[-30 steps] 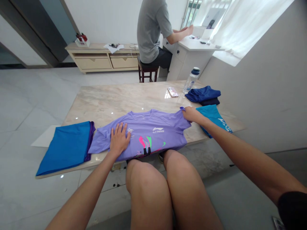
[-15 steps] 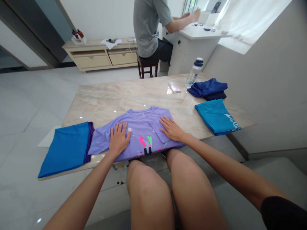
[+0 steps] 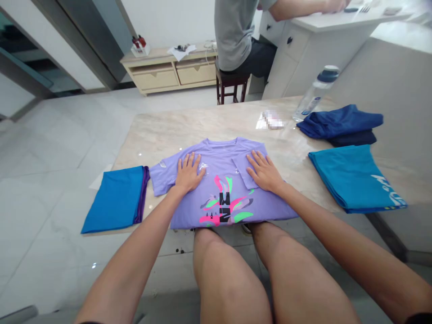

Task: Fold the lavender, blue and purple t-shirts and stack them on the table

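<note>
A purple T-shirt [image 3: 219,171] with a bright pink, green and black print lies on the marble-look table [image 3: 162,130], its collar facing away from me. My left hand [image 3: 189,173] rests flat on the chest near the left sleeve, fingers spread. On the other side, my right hand [image 3: 265,172] lies flat, fingers apart, over the sleeve that is folded inward across the shirt. The left sleeve stretches out to the side. The shirt's lower part reaches the table's near edge, above my knees; whether it hangs over or is tucked there I cannot tell.
Folded blue and purple clothing [image 3: 116,198] lies on the left. At the right are a folded teal garment [image 3: 351,177], crumpled navy clothing [image 3: 340,123] and a water bottle [image 3: 312,96]. Beyond the table, a person in a grey shirt [image 3: 232,36] sits on a dark stool [image 3: 231,81].
More of the shirt's printed front now shows, and its left sleeve lies flatter and straighter. Both hands remain flat on it. The view has shifted, and the seated person's arm is lower.
</note>
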`<state>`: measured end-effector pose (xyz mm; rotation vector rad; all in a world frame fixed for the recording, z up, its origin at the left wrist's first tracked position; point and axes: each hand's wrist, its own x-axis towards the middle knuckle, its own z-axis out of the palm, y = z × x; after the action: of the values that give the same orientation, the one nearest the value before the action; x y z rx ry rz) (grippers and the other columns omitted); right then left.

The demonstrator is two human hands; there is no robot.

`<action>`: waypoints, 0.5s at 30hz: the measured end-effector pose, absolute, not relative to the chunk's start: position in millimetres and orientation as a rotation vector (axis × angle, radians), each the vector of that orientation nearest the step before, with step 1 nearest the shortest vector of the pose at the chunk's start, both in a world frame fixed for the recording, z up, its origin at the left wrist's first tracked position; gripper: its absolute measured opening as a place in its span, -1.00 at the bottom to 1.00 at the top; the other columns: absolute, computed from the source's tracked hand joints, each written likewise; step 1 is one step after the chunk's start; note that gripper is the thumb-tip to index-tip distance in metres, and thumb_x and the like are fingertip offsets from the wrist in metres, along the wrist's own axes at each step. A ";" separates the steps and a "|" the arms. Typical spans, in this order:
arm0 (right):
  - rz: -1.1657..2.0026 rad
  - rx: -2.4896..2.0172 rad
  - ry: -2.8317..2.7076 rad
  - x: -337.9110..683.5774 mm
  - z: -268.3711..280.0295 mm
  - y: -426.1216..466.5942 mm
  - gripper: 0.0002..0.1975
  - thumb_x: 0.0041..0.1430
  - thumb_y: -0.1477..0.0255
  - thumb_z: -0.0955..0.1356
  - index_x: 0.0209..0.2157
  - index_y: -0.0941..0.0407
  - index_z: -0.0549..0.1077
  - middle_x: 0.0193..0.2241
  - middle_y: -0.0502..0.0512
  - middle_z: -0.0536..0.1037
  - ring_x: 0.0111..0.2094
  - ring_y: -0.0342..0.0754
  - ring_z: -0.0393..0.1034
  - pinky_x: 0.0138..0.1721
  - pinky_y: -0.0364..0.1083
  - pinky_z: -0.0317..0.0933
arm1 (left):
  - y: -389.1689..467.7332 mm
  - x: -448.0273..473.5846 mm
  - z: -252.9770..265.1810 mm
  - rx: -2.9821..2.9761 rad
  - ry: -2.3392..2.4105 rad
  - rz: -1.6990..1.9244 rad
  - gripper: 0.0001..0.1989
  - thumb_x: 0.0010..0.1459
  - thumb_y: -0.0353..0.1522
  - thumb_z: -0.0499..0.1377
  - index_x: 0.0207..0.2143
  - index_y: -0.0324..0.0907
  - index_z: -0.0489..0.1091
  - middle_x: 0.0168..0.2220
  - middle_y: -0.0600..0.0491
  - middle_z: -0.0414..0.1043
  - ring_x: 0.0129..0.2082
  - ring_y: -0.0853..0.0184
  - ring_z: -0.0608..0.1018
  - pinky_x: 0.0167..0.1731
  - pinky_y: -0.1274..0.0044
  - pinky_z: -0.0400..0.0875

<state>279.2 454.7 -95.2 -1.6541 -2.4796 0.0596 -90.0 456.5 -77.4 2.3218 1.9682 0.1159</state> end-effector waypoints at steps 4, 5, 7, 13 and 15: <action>-0.014 -1.686 -2.465 288.2 -99.7 442.5 -0.33 0.63 0.17 0.07 0.60 0.11 0.17 0.61 0.24 0.07 0.62 0.27 -0.06 0.55 0.36 -0.04 | 449.8 -101.6 -69.3 2.283 1.761 0.027 -0.28 0.55 -0.06 -0.09 0.64 -0.04 0.00 0.68 -0.01 -0.13 0.67 0.07 -0.08 0.61 0.07 -0.21; -0.023 -1.684 -2.459 293.3 -101.1 437.1 -0.33 0.62 0.17 0.07 0.59 0.10 0.18 0.61 0.24 0.09 0.61 0.28 -0.04 0.55 0.36 -0.02 | 442.2 -106.3 -67.3 2.280 1.716 0.044 -0.30 0.56 -0.08 -0.09 0.63 -0.04 0.03 0.67 -0.01 -0.08 0.67 0.09 -0.03 0.61 0.11 -0.18; -0.037 -1.670 -2.442 306.1 -104.3 424.4 -0.33 0.62 0.17 0.07 0.59 0.09 0.20 0.60 0.24 0.11 0.61 0.28 -0.02 0.54 0.37 0.00 | 422.1 -117.4 -64.5 2.278 1.739 0.173 -0.34 0.55 -0.12 -0.08 0.59 -0.08 0.12 0.63 -0.07 0.05 0.62 0.11 0.11 0.59 0.17 -0.05; -0.065 -1.696 -2.394 333.6 -110.1 391.1 -0.33 0.60 0.18 0.09 0.57 0.11 0.24 0.59 0.25 0.14 0.60 0.28 0.01 0.53 0.37 0.01 | 380.7 -156.4 -54.1 1.793 2.447 0.423 -0.39 0.44 -0.14 0.08 0.37 -0.32 0.35 0.37 -0.42 0.38 0.38 -0.19 0.42 0.35 0.04 0.32; -0.067 -1.699 -2.387 332.8 -108.9 387.7 -0.33 0.60 0.18 0.08 0.56 0.12 0.26 0.59 0.27 0.15 0.59 0.29 0.02 0.53 0.37 0.00 | 385.4 -165.3 -47.1 1.555 2.552 0.369 -0.38 0.40 -0.05 0.12 0.27 -0.33 0.43 0.31 -0.47 0.43 0.34 -0.28 0.45 0.27 0.02 0.38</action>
<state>332.8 387.7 -108.9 -1.6993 -2.3866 -0.0667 -165.3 385.4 -47.1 1.5547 2.5519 0.3690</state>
